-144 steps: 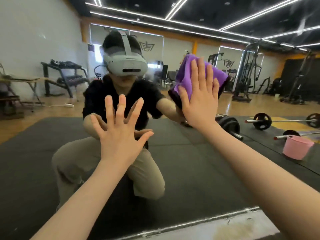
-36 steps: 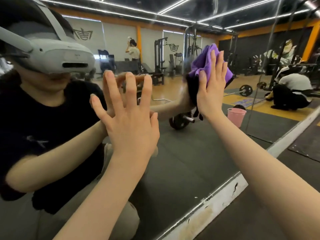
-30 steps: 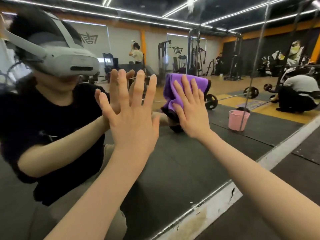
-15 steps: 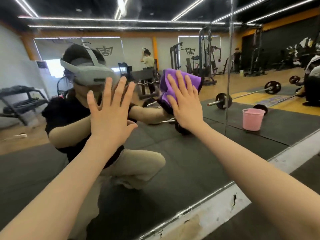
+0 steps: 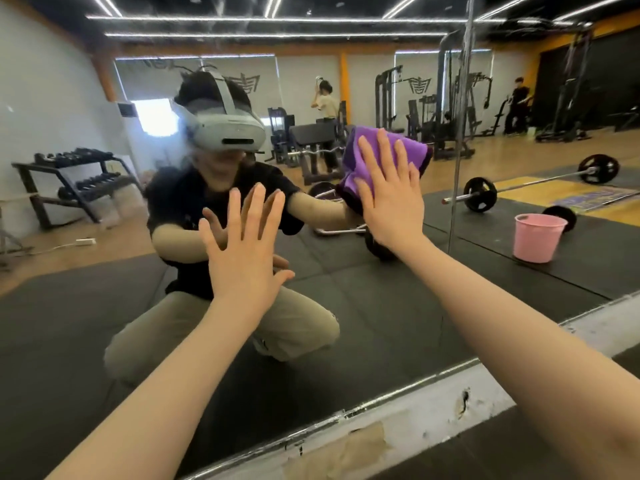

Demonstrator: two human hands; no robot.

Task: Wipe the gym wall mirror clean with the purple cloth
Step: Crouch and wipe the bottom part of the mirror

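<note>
Forearms filled the bottom of the frame, both reaching up to the glass. Below them, lower centre-right, ran the chipped white base strip (image 5: pixel 408 424) under the mirror's bottom edge.

Left hand (image 5: pixel 242 251), centre frame: fingers straight and spread, palm apparently flat on the mirror (image 5: pixel 381 323), holding nothing. Looked like a brace.

Right hand (image 5: pixel 389 199), just right of centre and higher: fingers straight, slightly fanned, pressing the purple cloth (image 5: pixel 360 157) flat onto the glass. Cloth was bunched, sticking out past the fingertips and to the left of the hand.

Reflected further back: pink bucket (image 5: pixel 538 237) at right, barbell (image 5: pixel 533 185) above it, dumbbell rack (image 5: pixel 72 181) at left, machines and other people at the top. Vertical mirror seam (image 5: pixel 457 161) stood right of the cloth.

Judgement: mid-wipe. Couldn't tell how much of the glass was done; no smears clearly readable. To do it well: keep the whole palm loaded evenly, flatten the bunched cloth for more contact, run overlapping passes, and work up to the seam rather than across it. The bare left palm would likely leave prints, so that patch needs a pass too.
</note>
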